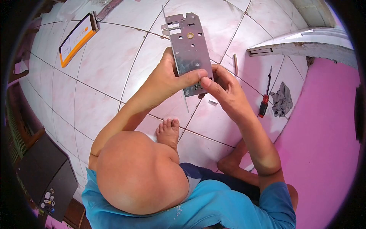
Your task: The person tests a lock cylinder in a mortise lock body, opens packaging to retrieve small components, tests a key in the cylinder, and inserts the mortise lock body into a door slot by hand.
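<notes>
A flat metal lock case point(190, 49) with a long narrow faceplate along its left edge is held up over the tiled floor. My left hand point(173, 76) grips its left side, with the thumb lying across the lower front face. My right hand point(225, 86) pinches the lower right edge, its thumb tip beside my left thumb. Several small holes and a brass-coloured ring show in the upper part of the case. Its lower corner is partly hidden by both thumbs. A small metal piece point(213, 102) lies on the floor just below my right hand.
On the floor to the right are a red and black screwdriver point(264, 103), a grey cloth point(282, 101) and a thin strip point(235, 64). A white panel edge point(301, 49) juts in at right. An orange-edged box point(78, 38) lies upper left, a black board point(45, 171) lower left.
</notes>
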The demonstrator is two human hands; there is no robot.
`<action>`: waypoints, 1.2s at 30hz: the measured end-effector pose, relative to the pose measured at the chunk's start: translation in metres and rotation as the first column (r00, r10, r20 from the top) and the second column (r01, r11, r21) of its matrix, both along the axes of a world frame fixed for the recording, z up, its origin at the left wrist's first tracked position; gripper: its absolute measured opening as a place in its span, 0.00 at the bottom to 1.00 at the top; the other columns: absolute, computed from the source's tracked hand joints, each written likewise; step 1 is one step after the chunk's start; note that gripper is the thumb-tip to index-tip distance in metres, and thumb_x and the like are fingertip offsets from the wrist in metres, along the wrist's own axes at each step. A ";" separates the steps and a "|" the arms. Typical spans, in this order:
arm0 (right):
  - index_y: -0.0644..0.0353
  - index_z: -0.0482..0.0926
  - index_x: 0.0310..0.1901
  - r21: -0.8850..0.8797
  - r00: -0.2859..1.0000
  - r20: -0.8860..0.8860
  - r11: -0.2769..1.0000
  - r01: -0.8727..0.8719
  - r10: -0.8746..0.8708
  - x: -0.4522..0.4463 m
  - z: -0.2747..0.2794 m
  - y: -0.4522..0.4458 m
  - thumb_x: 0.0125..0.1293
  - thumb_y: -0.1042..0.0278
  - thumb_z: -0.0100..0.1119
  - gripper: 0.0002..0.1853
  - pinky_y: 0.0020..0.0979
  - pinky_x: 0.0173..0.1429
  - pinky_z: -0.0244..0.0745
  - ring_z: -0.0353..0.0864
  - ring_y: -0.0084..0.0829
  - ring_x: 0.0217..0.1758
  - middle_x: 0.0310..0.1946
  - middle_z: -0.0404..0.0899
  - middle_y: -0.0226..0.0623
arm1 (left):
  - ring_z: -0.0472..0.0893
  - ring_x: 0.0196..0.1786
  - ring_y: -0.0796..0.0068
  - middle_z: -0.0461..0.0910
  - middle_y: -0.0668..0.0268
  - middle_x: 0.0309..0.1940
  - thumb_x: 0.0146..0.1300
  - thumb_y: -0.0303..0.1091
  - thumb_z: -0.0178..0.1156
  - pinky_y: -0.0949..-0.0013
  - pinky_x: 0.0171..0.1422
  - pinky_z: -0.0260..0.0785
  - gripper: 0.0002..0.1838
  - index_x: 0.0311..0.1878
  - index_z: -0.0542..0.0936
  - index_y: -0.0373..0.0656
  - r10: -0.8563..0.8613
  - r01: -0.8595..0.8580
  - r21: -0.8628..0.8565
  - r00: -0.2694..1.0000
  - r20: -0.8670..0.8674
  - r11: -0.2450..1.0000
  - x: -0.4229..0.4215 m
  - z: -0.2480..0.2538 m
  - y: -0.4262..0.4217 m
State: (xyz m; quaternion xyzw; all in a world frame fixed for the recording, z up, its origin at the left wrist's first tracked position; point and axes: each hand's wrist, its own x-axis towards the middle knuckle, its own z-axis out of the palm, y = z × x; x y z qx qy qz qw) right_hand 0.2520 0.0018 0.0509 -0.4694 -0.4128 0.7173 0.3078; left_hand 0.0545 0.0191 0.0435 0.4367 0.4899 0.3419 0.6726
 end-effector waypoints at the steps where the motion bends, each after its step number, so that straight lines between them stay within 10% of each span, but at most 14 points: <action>1: 0.66 0.78 0.53 0.019 0.999 0.041 1.000 0.006 -0.007 -0.002 0.002 0.000 0.69 0.50 0.69 0.25 0.29 0.48 0.77 0.80 0.23 0.41 0.40 0.80 0.34 | 0.78 0.61 0.65 0.78 0.52 0.56 0.58 0.54 0.74 0.64 0.68 0.70 0.48 0.70 0.63 0.33 -0.013 0.013 0.005 1.000 -0.020 1.000 0.000 0.001 0.000; 14: 0.68 0.77 0.55 -0.183 0.994 -0.108 0.983 0.006 -0.026 0.002 -0.011 0.001 0.72 0.54 0.63 0.23 0.30 0.50 0.80 0.82 0.26 0.47 0.46 0.81 0.38 | 0.80 0.56 0.71 0.79 0.59 0.54 0.75 0.45 0.54 0.67 0.63 0.72 0.26 0.67 0.68 0.38 0.132 -0.132 0.004 0.991 -0.030 0.991 0.007 -0.013 0.001; 23: 0.73 0.72 0.60 -0.280 0.915 -0.397 0.959 -0.049 -0.069 -0.002 -0.015 -0.001 0.74 0.59 0.59 0.25 0.46 0.62 0.83 0.82 0.36 0.57 0.54 0.79 0.44 | 0.85 0.53 0.58 0.80 0.46 0.53 0.74 0.41 0.50 0.56 0.58 0.83 0.27 0.69 0.59 0.37 0.207 -0.147 -0.178 0.898 0.388 0.973 0.014 -0.010 -0.001; 36: 0.67 0.74 0.53 -0.108 0.991 0.085 0.988 0.115 -0.106 -0.019 -0.015 -0.010 0.73 0.51 0.64 0.24 0.30 0.47 0.80 0.81 0.26 0.46 0.45 0.81 0.41 | 0.85 0.46 0.64 0.83 0.53 0.46 0.71 0.45 0.48 0.61 0.49 0.81 0.25 0.59 0.75 0.33 0.365 -0.190 -0.433 0.855 0.369 0.881 0.013 -0.022 0.000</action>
